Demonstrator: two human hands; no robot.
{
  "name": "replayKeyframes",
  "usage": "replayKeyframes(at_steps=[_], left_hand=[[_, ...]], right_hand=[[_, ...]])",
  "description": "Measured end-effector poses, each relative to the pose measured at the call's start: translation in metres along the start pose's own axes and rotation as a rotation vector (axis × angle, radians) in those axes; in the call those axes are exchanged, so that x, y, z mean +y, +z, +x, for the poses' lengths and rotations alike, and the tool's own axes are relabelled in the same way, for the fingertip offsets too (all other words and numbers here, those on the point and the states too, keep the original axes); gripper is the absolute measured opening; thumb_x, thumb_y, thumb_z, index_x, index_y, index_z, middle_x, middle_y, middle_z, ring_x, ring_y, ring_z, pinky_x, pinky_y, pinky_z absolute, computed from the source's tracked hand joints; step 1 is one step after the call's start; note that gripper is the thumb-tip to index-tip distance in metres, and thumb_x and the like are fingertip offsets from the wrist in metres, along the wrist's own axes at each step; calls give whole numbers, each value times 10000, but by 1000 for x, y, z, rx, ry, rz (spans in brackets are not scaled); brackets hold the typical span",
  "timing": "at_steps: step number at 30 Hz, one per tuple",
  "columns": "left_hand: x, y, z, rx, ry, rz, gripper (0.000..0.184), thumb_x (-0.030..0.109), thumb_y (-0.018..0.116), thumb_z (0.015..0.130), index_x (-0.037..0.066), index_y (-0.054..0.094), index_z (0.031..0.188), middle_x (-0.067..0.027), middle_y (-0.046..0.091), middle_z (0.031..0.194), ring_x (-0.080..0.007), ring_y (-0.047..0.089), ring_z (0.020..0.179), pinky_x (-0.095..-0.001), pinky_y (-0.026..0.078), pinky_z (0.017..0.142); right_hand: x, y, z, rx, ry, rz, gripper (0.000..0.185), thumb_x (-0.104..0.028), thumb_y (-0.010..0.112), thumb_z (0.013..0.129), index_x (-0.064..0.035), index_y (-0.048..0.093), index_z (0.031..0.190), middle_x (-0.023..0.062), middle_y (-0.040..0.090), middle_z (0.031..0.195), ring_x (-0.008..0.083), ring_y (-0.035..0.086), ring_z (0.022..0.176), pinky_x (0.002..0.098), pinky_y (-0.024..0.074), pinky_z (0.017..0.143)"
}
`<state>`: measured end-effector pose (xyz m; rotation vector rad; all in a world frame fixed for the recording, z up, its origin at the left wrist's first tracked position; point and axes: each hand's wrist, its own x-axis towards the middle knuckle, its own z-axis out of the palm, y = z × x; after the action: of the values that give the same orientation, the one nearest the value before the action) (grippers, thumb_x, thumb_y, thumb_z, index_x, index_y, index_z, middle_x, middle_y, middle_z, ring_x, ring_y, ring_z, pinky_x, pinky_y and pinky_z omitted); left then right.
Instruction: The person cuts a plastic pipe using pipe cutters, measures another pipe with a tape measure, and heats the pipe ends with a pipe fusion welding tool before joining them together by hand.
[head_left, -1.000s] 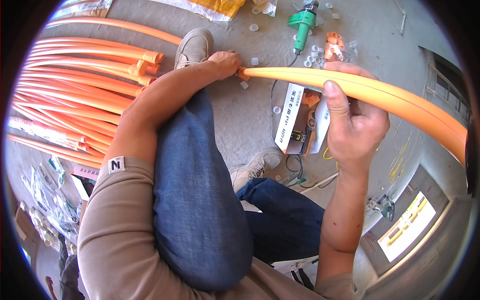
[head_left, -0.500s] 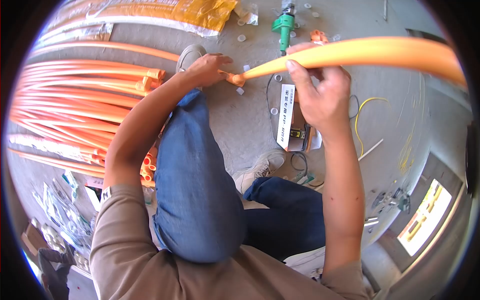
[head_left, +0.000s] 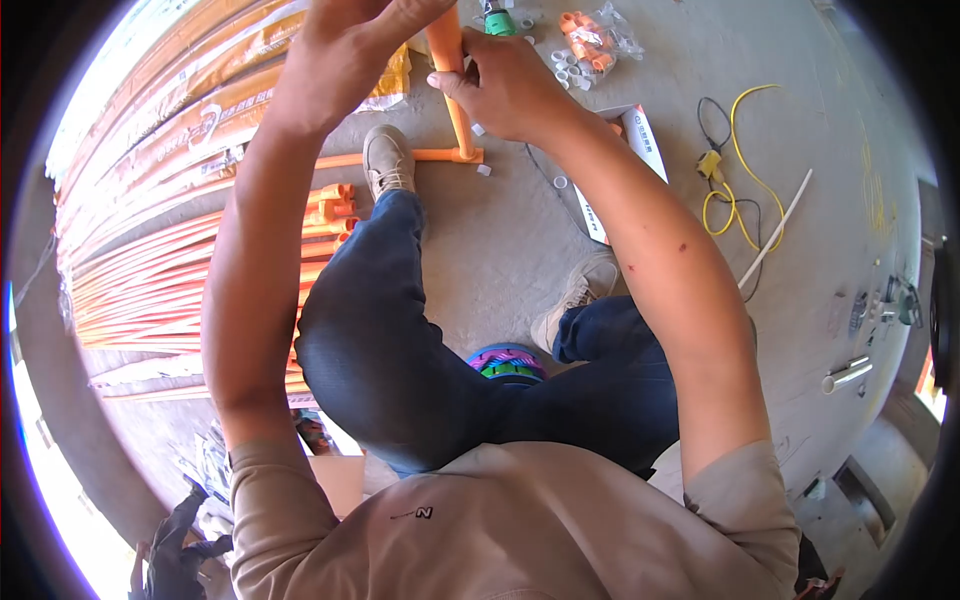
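Note:
An orange pipe (head_left: 456,112) rises from a tee fitting (head_left: 462,155) near my left shoe, and runs out of the top of the head view. My right hand (head_left: 512,88) wraps around this pipe, its thumb across the front. Higher up, my left hand (head_left: 345,60) is at the same pipe, thumb against it; its other fingers are mostly cut off by the frame's top edge. Another orange pipe (head_left: 345,160) lies on the floor and meets the tee from the left, passing behind my left shoe (head_left: 388,160).
Many orange pipes (head_left: 160,285) lie at left, beside wrapped bundles (head_left: 200,120). A green tool (head_left: 498,20), a bag of orange fittings (head_left: 588,42) and a white box (head_left: 640,140) are ahead. A yellow cable (head_left: 745,120) and white rod (head_left: 778,228) lie at right.
My left hand has left the tee and moved up to the pipe's upper part. The pipe, earlier slanting to the right, now points up, and my right hand has shifted left with it.

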<state>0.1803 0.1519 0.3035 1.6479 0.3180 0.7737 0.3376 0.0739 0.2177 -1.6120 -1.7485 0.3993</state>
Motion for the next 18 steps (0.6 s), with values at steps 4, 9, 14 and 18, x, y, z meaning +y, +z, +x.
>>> replayKeyframes(at_steps=[4,9,14,18], left_hand=[[-19,16,3,16,-37,135,282,194,595,1012,-22,560,1190,-87,646,1049,-161,601,995,-320,499,889],[-24,23,2,46,-25,192,166,151,581,1009,10,569,1096,-46,626,976,-137,587,945,-299,494,856],[-37,25,-4,155,-58,168,162,144,619,989,17,582,1082,-33,624,950,-120,585,902,-290,496,806],[-31,24,-4,101,-54,313,165,150,645,975,18,591,1059,-28,613,907,-111,580,844,-295,502,752]], right_hand=[[-2,1,-4,20,13,-25,325,-318,678,904,-19,649,1029,160,706,847,327,686,788,423,520,753],[22,-21,-31,-22,-72,-106,512,-310,688,895,12,585,1280,217,690,1051,329,683,874,422,523,806],[-20,-134,-95,-443,141,-272,452,-225,700,878,-5,595,1259,204,689,975,285,653,834,388,519,772],[-39,-168,-133,-469,368,-128,435,-200,702,877,4,597,1247,170,698,1002,223,621,770,362,517,746]])
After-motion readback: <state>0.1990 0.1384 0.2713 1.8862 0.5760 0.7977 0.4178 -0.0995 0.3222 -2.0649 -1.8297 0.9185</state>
